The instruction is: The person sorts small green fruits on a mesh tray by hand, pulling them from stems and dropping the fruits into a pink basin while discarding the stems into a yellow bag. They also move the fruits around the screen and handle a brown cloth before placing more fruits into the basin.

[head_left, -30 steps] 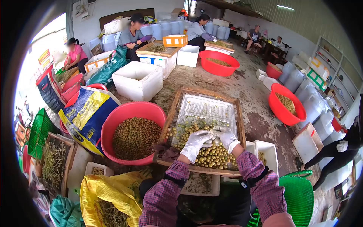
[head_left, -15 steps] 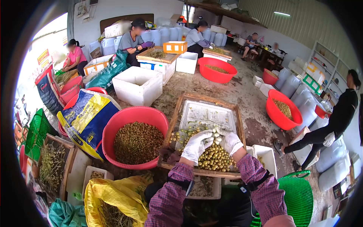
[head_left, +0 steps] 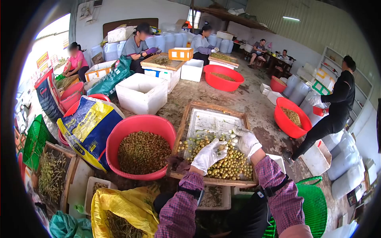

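White gloves over small round fruits, on a tray of mesh and wood.
The fruits, yellow-green in colour, lie mostly in the near half of the tray, with some bits of stem among them. The left hand is above the fruits, its fingers curled and the tips near together; I cannot tell if a fruit is between them. The right hand is just beside, at the right part of the tray, its fingers partly bent; what they grip, I cannot tell. A red basin with more fruits stands at the left of the tray, and a yellow sack is nearer to the person.
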The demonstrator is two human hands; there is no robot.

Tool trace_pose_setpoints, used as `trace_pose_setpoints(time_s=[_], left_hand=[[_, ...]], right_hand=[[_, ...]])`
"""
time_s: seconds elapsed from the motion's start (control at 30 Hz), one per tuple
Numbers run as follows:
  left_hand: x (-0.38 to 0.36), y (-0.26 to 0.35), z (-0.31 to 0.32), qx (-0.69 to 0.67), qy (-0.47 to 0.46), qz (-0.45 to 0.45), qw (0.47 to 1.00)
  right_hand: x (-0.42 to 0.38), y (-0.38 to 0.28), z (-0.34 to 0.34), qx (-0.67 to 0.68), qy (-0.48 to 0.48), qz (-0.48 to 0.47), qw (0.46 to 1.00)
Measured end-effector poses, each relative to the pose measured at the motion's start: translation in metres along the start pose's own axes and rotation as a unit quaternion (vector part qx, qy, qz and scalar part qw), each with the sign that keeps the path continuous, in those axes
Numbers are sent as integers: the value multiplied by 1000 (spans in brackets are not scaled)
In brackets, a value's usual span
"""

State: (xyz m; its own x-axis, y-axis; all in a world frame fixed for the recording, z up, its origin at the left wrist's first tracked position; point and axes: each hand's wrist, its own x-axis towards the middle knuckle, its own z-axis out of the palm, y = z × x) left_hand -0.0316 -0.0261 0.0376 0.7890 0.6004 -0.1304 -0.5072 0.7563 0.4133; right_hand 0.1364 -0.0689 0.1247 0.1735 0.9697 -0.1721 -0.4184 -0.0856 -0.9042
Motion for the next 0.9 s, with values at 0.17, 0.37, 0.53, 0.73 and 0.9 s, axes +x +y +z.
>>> trace_pose_setpoints(time_s=[0.17, 0.37, 0.53, 0.73, 0.9], left_hand=[[0, 1, 5, 26, -83, -35, 996], [16, 8, -16, -137, -117, -3, 984], [-1, -13, -28, 391, 72, 418, 816], [4, -24, -12, -65, -36, 87, 993], [2, -4, -5, -36, 18, 35, 999]], right_hand=[[-5, -4, 5, -79, 53, -12, 995], [-19, -4, 21, -158, 34, -182, 970], [-142, 0, 188, -198, -149, -224, 942], [-183, 117, 277, -465, -557, -192, 661], [-134, 63, 229, -317, -346, -347, 812]])
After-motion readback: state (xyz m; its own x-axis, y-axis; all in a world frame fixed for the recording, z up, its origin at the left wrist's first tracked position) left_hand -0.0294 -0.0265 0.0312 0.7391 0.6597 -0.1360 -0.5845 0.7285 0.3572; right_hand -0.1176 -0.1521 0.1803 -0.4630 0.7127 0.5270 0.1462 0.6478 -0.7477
